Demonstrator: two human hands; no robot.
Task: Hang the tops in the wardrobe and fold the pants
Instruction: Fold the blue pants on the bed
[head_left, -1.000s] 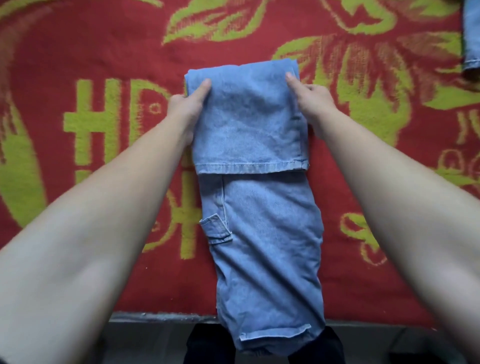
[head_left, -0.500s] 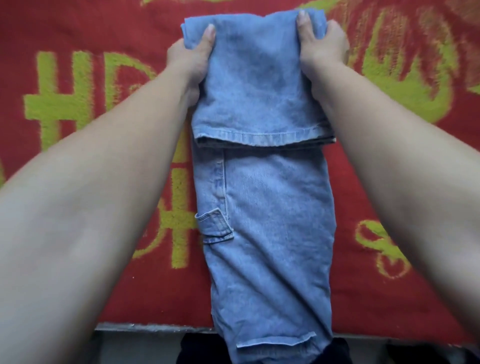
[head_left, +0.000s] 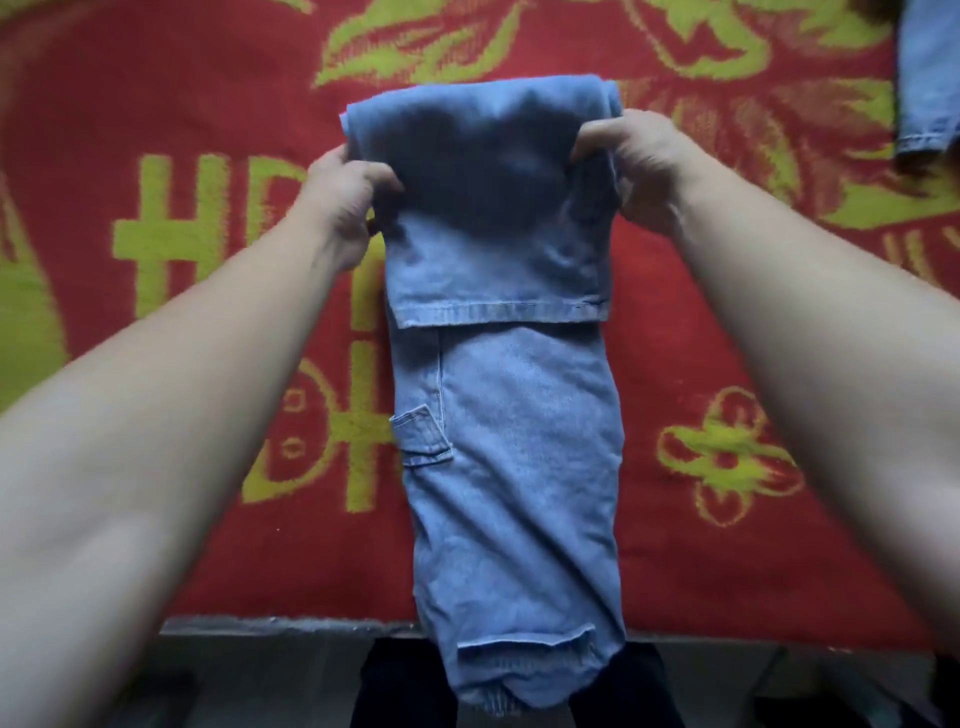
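Note:
Light blue denim pants (head_left: 514, 441) lie lengthwise on the red and green blanket (head_left: 727, 338), folded to one leg's width. Their far end is doubled back toward me, its hem lying across the middle. My left hand (head_left: 343, 202) grips the left edge of that doubled part, thumb on top. My right hand (head_left: 634, 161) pinches its right edge. The gripped fold is raised a little off the blanket and bulges between the hands. The waist end hangs over the near edge of the blanket.
Another light blue denim garment (head_left: 930, 78) lies at the top right corner. The blanket's near edge (head_left: 291, 623) runs along the bottom, with dark floor and my dark trouser legs (head_left: 395, 686) below it.
Both hands slid from the far corners of the fold to its side edges and closed on the fabric. The doubled part has lifted slightly and come toward me.

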